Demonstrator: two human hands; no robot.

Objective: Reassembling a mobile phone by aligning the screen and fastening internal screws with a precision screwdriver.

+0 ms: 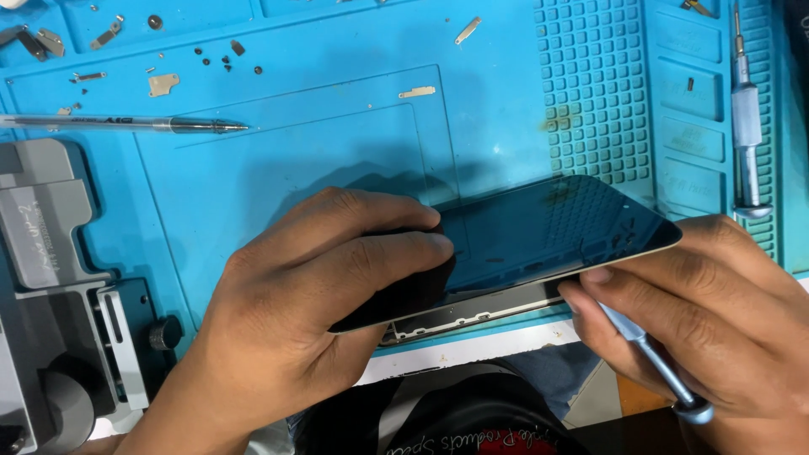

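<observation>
Phone screen (539, 232) is the thing in hand here: a dark glass panel lifted at a slant off its pale metal frame (472, 313), near edge of the blue mat (337, 143). Its long axis runs left to right, rising a bit toward the far right corner. The gap between glass and frame opens toward the near side, and that's the relation that matters, since the tool comes in from there.

Left hand (312, 295) is clamped over the left end of the panel, fingers on top and thumb tucked under, so its grip is closed on the glass. Right hand (699, 312) sits at the right near corner, fingers curled shut around a slim screwdriver (653, 362) whose tip points up-left under the glass edge. Tip itself is hidden by the fingers, so I can't tell what it touches.

Further out: a second screwdriver (746, 118) lies along the far right side of the mat, tweezers (126, 124) lie far left, tiny screws and brackets (164, 82) are scattered at the far edge, and a grey clamp fixture (59, 278) stands on the counter at left.
</observation>
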